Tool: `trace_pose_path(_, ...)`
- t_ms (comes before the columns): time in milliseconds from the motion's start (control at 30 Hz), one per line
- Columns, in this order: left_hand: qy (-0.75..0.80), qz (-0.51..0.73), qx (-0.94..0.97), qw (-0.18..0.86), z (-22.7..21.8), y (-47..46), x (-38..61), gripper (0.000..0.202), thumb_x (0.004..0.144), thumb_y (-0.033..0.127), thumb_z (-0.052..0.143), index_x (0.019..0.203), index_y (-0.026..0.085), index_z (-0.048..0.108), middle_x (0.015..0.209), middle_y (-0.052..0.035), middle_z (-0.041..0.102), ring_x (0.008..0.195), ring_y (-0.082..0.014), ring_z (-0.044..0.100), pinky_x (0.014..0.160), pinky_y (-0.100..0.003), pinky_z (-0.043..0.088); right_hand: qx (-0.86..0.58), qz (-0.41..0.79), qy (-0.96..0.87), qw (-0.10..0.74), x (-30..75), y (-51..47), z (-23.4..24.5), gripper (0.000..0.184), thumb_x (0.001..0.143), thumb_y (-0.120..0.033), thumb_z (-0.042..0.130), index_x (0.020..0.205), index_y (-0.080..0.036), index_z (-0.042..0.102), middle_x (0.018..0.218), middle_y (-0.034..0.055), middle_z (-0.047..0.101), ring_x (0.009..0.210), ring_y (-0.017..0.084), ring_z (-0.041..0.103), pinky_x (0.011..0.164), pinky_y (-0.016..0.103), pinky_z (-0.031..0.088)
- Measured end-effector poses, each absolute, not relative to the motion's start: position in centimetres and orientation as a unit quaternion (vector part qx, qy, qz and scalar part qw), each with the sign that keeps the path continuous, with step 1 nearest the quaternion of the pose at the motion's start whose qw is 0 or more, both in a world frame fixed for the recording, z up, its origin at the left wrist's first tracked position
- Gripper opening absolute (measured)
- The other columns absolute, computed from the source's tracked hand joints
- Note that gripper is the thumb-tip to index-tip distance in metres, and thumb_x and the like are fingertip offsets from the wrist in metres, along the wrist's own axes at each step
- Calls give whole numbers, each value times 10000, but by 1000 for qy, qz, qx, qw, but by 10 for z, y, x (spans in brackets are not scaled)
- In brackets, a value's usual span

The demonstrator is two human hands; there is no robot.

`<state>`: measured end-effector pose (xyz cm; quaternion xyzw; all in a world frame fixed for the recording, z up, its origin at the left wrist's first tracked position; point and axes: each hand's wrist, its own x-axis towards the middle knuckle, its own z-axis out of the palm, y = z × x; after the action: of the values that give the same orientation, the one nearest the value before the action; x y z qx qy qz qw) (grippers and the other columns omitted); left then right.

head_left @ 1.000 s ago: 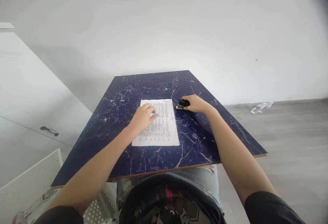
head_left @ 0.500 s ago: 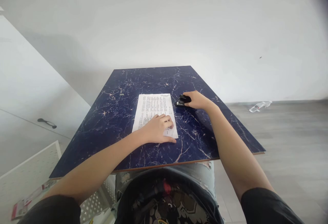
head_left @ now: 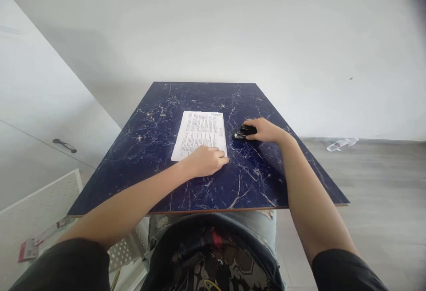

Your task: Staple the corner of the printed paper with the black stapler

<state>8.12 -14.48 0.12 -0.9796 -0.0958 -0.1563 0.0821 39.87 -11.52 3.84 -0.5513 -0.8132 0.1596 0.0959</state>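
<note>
A printed white sheet of paper (head_left: 201, 133) lies near the middle of a dark blue marble-patterned table (head_left: 166, 180). My left hand (head_left: 204, 160) rests on the sheet's near right corner with its fingers curled together against the paper. To the right of the sheet sits a black stapler (head_left: 242, 132), and my right hand (head_left: 264, 131) is closed around its back end.
A small metal staple strip (head_left: 162, 114) lies on the table's far left. A white cabinet with a dark handle (head_left: 64, 145) stands to the left. A white perforated panel (head_left: 36, 211) and a red packet (head_left: 28, 251) are on the floor at left, a clear plastic bottle (head_left: 341, 143) at right.
My left hand slid from the sheet's far left part down to its near right corner. My right hand stayed on the stapler. The camera view shifted slightly.
</note>
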Motion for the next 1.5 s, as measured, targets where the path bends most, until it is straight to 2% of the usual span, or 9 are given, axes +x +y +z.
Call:
trace_pose_path(233,-128,-181,-966,132,-9,-135,80,258,970,50,490,1015,144,726,893,-63,724,772,-164,668,508,-266,428,-486,252,-834,70,391,-125,51,274,780,-450,771,898,-234,652,866,22,694,775,228,602,691,348,394)
trace_pose_path(433,-156,-238,-940,187,-19,-142,90,261,966,24,482,1036,116,716,881,-71,718,753,-169,663,555,-283,479,-438,287,-849,72,371,-127,52,232,790,-385,751,818,-223,586,755,-23,609,659,161,505,646,320,342)
trace_pose_path(633,-150,-244,-937,200,-18,-151,93,269,962,7,478,1057,109,708,892,-76,719,762,-175,668,562,-298,500,-435,282,-852,75,365,-128,53,223,792,-359,729,786,-230,547,743,-27,573,671,162,494,652,325,343)
trace_pose_path(933,-154,-238,-939,195,-21,-148,98,246,967,13,492,1064,107,699,904,-81,714,780,-184,665,573,-300,497,-435,280,-853,69,360,-128,54,203,816,-383,705,828,-228,575,794,2,631,700,182,533,680,332,376)
trace_pose_path(1167,-152,-249,-937,193,-21,-146,99,219,975,30,512,1068,103,697,902,-67,712,770,-184,659,576,-307,500,-418,258,-867,81,359,-126,50,149,827,-330,696,869,-224,600,859,13,650,753,188,554,698,329,398)
trace_pose_path(1233,-153,-246,-937,194,-21,-146,99,204,981,42,515,1044,106,699,884,-66,706,759,-186,656,578,-313,500,-419,256,-867,82,359,-126,50,200,844,-387,708,947,-227,646,937,34,676,806,205,577,725,341,424)
trace_pose_path(1300,-155,-244,-938,193,-20,-147,99,201,988,52,513,1029,113,700,869,-65,702,753,-187,655,578,-316,498,-419,277,-860,93,357,-127,50,342,867,-486,710,1108,-245,678,1087,61,700,926,238,614,799,362,464)
trace_pose_path(1400,-157,-244,-938,192,-18,-147,99,199,994,62,511,1016,121,700,863,-62,699,754,-186,658,583,-317,499,-439,314,-825,168,348,-127,47,462,986,-583,530,1311,-272,636,1285,85,677,1078,263,630,919,390,489)
trace_pose_path(1500,-160,-238,-940,187,-19,-146,100,192,991,63,516,1019,118,698,871,-66,700,764,-192,663,592,-317,503,-499,277,-784,246,335,-122,38,525,1077,-547,277,1250,-231,659,1197,102,707,1020,255,652,947,412,491)
